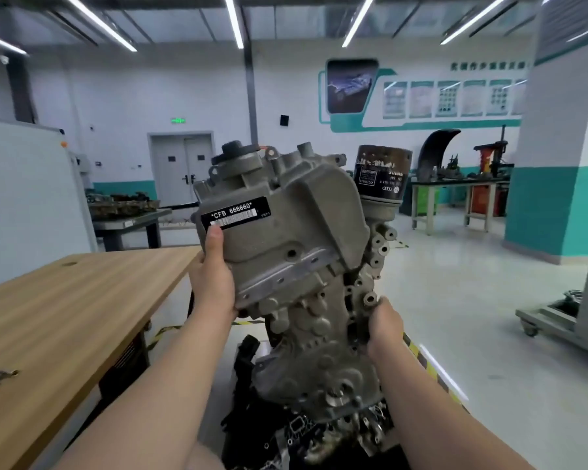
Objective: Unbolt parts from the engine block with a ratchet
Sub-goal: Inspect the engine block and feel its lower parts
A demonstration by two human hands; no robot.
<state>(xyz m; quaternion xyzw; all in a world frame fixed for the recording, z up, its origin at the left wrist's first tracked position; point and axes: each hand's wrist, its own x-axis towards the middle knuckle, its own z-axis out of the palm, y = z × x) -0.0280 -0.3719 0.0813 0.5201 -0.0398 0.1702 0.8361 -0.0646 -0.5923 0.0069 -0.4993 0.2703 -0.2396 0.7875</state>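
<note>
Clasping the engine casting (286,232) mid-view, left hand (213,283) at its 9 o'clock edge, right hand (384,327) at 4 o'clock; probably heavy, rigid, greasy, so best held by both flanges

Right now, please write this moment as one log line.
left hand: grips engine housing, thumb on label | right hand: grips housing's lower edge | oil filter: mounted
</note>
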